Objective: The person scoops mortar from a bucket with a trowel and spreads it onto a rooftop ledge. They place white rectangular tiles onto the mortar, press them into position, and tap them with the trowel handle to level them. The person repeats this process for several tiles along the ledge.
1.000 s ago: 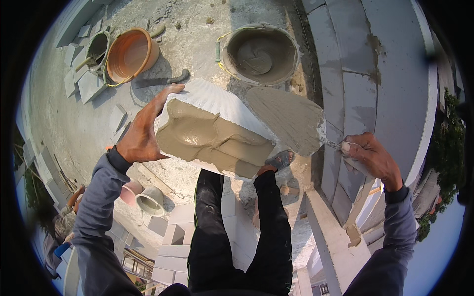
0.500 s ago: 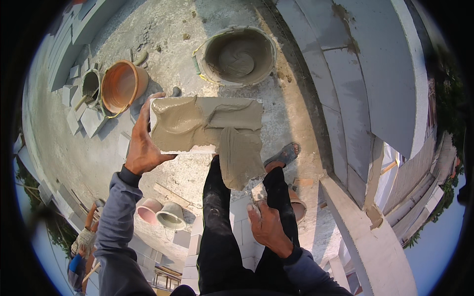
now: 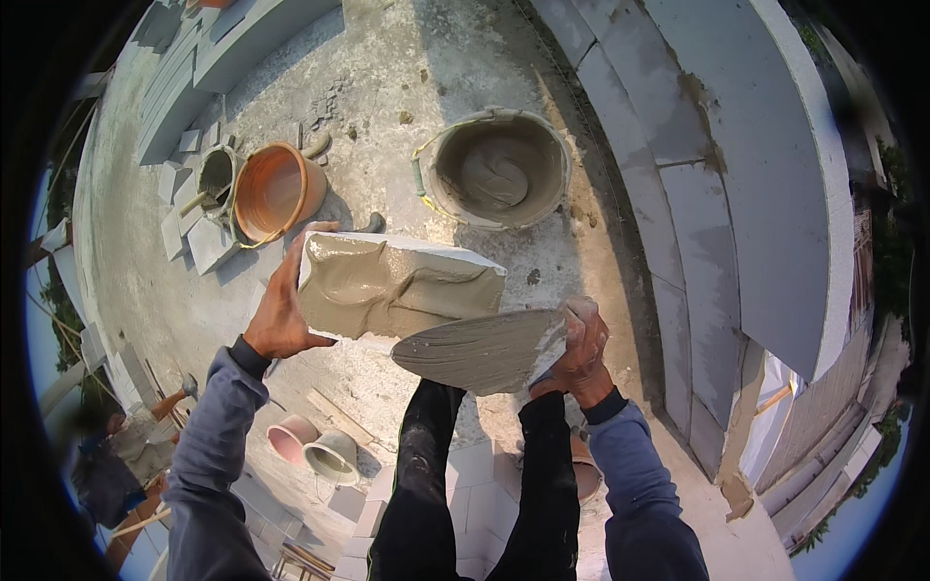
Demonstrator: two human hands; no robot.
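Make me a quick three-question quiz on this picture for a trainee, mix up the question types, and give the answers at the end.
1. Multiple choice: What does the person's right hand hold?
A) a bucket handle
B) a trowel
C) a wooden plank

2. True or false: In the picture, the orange bucket stands to the left of the large grey bucket.

3. Fill in the blank: The left hand grips a pale block whose side facing the camera is spread with wet ____.

Key: 1. B; 2. True; 3. mortar.
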